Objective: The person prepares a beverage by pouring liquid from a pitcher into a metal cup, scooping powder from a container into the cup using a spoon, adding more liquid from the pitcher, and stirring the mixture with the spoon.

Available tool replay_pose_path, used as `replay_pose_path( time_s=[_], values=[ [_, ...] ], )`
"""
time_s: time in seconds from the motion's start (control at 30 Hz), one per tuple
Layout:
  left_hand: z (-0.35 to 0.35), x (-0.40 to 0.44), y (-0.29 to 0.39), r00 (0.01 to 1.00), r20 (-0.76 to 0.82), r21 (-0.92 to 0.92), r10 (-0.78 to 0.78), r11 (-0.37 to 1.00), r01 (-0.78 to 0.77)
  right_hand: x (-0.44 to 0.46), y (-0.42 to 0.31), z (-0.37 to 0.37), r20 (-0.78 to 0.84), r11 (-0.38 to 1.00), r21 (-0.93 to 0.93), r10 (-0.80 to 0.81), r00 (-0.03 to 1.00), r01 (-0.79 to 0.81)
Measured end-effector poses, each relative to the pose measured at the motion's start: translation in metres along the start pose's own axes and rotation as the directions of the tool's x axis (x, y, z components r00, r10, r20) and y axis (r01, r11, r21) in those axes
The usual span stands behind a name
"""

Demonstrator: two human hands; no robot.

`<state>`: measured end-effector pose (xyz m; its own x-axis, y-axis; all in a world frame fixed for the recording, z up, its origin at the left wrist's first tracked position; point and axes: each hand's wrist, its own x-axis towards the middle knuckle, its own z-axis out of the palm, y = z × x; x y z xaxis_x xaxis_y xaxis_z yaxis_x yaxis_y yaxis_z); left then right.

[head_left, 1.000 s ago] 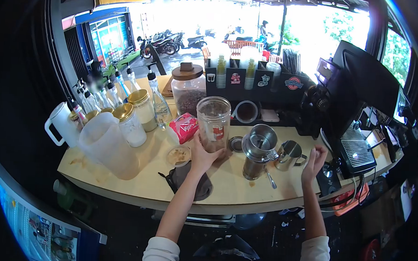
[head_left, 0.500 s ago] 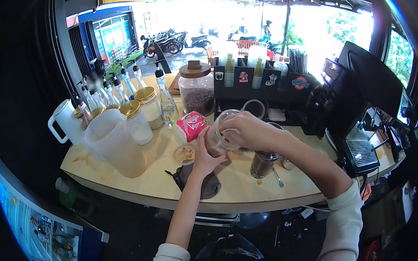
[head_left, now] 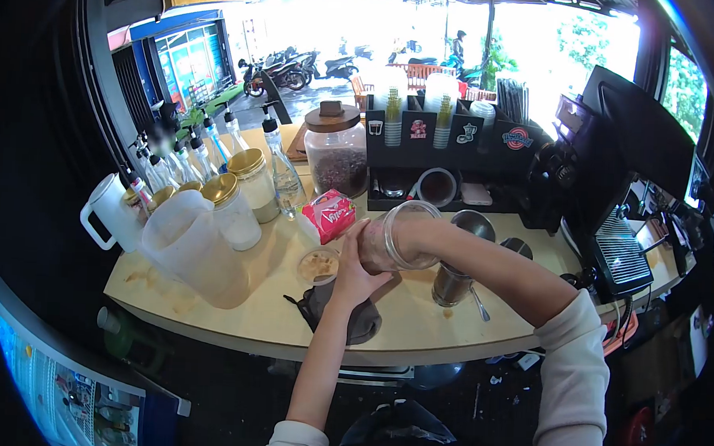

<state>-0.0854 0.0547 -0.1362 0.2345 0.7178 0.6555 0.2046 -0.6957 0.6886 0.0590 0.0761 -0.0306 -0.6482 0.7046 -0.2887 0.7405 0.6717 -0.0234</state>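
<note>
My left hand is wrapped around the side of a clear jar, which tilts with its wide mouth facing right. Through that mouth goes my right hand, its fingers inside and too hidden to make out. Left of the jar lies a red and white soft packet. Below the packet is a round lid or shallow dish with light brown bits on it. A dark cloth lies under my left wrist. Beside my right forearm stand a metal cup and a spoon.
On the left are a large translucent pitcher, gold-lidded jars and several pump bottles. Behind stands a wooden-lidded jar of dark beans beside a black cup rack. A coffee machine occupies the right end.
My right hand has gone deeper into the jar. The jar has tipped further over to the right, with my left hand still around it.
</note>
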Motion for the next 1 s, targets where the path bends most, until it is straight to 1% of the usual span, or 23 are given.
replay_pose_path(
  time_s=[0.17, 0.37, 0.53, 0.57, 0.63, 0.7, 0.73, 0.8, 0.83, 0.9, 1.0],
  values=[
    [0.0, 0.001, 0.002, 1.0, 0.003, -0.001, -0.009, 1.0, 0.009, 0.005, 0.005, 0.006, 0.056, 0.979, -0.181, -0.081, 0.995, 0.09],
    [0.0, 0.001, 0.001, 1.0, 0.002, -0.007, -0.011, 1.0, 0.011, 0.003, 0.012, 0.01, 0.113, 0.91, -0.362, -0.173, 0.978, 0.203],
    [0.0, 0.0, 0.002, 1.0, -0.005, -0.012, -0.004, 1.0, 0.004, -0.001, 0.017, 0.008, 0.144, 0.863, -0.44, -0.206, 0.968, 0.249],
    [0.0, 0.0, 0.002, 1.0, -0.006, -0.011, -0.002, 1.0, 0.002, -0.002, 0.016, 0.006, 0.137, 0.87, -0.429, -0.202, 0.97, 0.242],
    [0.0, 0.001, 0.002, 1.0, -0.007, -0.012, 0.003, 1.0, -0.003, -0.005, 0.014, 0.002, 0.11, 0.908, -0.379, -0.149, 0.983, 0.18],
    [0.0, 0.001, 0.001, 1.0, -0.006, -0.009, 0.005, 1.0, -0.005, 0.0, 0.009, -0.002, 0.034, 0.994, -0.098, -0.051, 0.998, 0.054],
    [0.0, 0.001, 0.001, 1.0, -0.007, -0.009, 0.007, 1.0, -0.007, -0.004, 0.009, -0.003, 0.033, 0.994, -0.099, -0.05, 0.998, 0.053],
    [-0.001, 0.001, 0.001, 1.0, 0.003, 0.001, 0.001, 1.0, -0.001, -0.016, 0.009, -0.005, -0.116, 0.991, 0.135, 0.014, 0.993, 0.002],
    [-0.001, 0.001, 0.002, 1.0, 0.002, 0.001, 0.002, 1.0, -0.002, -0.017, 0.008, -0.007, -0.117, 0.991, 0.133, 0.014, 0.993, 0.002],
    [-0.001, 0.0, 0.002, 0.999, 0.016, -0.032, -0.028, 0.999, 0.028, -0.02, 0.001, -0.014, -0.036, 0.994, 0.045, 0.105, 0.994, -0.103],
    [-0.001, 0.0, 0.002, 1.0, -0.005, -0.031, -0.013, 0.999, 0.013, -0.024, -0.003, -0.015, -0.086, 0.996, 0.053, 0.077, 0.993, -0.073]
  ],
)
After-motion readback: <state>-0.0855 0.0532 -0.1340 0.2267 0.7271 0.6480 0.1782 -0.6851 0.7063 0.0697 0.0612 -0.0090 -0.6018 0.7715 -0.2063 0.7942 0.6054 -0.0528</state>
